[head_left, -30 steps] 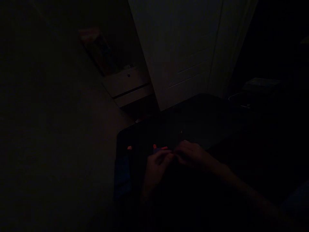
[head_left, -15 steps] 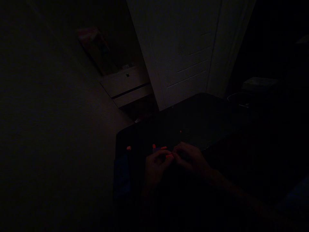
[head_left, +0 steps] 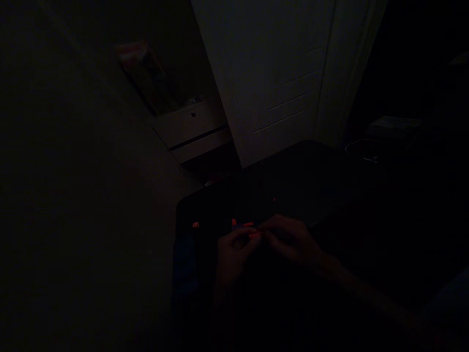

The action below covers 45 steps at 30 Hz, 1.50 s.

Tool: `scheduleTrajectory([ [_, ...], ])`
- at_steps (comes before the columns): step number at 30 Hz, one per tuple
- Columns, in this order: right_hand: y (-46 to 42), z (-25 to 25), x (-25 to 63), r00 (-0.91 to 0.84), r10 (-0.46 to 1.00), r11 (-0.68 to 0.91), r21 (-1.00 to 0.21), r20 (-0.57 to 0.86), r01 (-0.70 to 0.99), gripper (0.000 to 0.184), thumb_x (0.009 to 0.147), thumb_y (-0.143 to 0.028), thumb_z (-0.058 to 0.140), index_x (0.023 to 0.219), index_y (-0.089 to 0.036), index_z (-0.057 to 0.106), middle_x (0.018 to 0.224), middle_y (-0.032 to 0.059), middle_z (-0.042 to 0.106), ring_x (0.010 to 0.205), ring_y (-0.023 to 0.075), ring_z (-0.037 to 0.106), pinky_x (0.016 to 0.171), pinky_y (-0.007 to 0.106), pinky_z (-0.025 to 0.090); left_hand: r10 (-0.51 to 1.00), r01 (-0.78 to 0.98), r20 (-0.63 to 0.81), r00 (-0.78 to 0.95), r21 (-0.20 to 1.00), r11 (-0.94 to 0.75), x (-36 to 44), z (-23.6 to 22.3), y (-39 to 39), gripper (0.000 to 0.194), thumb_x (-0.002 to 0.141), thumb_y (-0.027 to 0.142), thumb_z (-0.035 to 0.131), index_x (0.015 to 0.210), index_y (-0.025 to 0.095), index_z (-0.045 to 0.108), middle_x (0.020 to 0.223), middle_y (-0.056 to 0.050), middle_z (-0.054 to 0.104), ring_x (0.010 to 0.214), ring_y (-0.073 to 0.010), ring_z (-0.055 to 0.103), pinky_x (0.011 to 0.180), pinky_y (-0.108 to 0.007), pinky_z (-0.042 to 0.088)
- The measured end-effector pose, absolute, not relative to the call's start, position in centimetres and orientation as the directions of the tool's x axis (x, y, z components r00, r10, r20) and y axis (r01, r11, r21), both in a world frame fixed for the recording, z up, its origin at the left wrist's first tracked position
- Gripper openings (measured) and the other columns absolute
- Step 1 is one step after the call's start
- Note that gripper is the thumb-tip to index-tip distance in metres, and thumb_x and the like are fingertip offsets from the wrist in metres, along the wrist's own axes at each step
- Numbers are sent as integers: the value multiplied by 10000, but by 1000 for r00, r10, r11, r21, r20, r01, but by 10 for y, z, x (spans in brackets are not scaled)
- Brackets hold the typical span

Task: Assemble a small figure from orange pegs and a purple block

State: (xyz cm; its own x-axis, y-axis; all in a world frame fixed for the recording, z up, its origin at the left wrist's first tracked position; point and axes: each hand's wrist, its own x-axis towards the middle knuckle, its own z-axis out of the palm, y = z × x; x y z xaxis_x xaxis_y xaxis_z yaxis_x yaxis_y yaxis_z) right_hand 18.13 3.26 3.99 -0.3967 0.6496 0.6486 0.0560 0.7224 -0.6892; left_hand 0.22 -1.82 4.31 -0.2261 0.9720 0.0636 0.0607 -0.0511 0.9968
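Small orange piece (head_left: 254,235) between hands (head_left: 264,244)

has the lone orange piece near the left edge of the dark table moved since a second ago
No. The lone orange piece sits at the same spot beside the dark table's left edge, left of the two hands, as before; only the camera shifts slightly.

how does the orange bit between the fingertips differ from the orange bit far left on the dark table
The small orange piece at the fingertips is pinched where the left hand and right hand meet; the lone orange piece at the left lies untouched on the dark table, apart from both hands. Both are tiny and bright orange.
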Motion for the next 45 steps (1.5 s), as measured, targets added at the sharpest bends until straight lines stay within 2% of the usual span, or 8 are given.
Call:
scheduleTrajectory([
  [6,44,38,192,-519,533,804,-592,668,64,165,993,-240,615,1098,-241,742,1002,67,767,874,194,732,767,311,588,981,73,54,-185,997,-41,0,48,-21,221,711,284,858,896,170,815,1062,-121,812,976,-271,775,906,-382,618],
  [12,48,26,185,-520,517,854,-452,680,258,148,983,-199,560,1016,-213,703,905,77,746,813,206,689,730,330,555,969,200,134,-209,976,-92,4,46,-22,183,758,294,836,911,195,826,1054,-103,813,966,-253,775,915,-366,613],
  [16,43,29,179,-444,649,745,-635,618,205,86,941,-200,574,915,-208,656,849,51,723,747,180,674,693,294,539,956,209,173,-236,970,-124,7,43,-22,160,767,296,832,900,209,829,1031,-92,816,954,-251,775,905,-370,615],
  [20,34,38,175,-353,856,423,-904,378,57,118,944,-284,585,867,-210,635,796,16,699,710,158,652,646,254,526,933,178,261,-249,959,-221,8,43,-21,127,744,280,850,848,211,823,965,-79,822,969,-255,772,969,-402,594],
  [26,26,44,172,-297,917,272,-962,265,-21,203,955,-366,571,835,-211,622,748,2,645,663,151,597,587,249,481,935,29,154,-320,988,-153,8,41,-20,240,718,318,871,899,177,801,952,-101,826,886,-252,789,849,-375,632],
  [31,60,28,181,-236,884,456,-859,404,235,237,998,-288,452,795,-217,552,742,16,613,668,166,575,610,277,456,943,-40,112,-314,991,-131,7,32,-18,279,754,348,857,948,167,770,987,-111,822,917,-245,790,888,-374,617],
  [36,117,0,192,-291,842,533,-622,454,573,164,962,-274,584,829,-191,632,857,73,674,751,209,634,687,316,471,939,-41,102,-328,992,-122,3,20,-14,288,783,368,836,966,157,768,957,-112,819,872,-223,785,860,-354,609],
  [45,132,-6,193,-428,828,559,-464,363,688,204,972,-135,583,1032,-135,778,1008,132,731,844,229,710,747,315,518,928,-18,81,-364,995,-94,1,14,-10,272,733,334,862,933,163,794,942,-88,809,898,-207,756,935,-360,565],
])
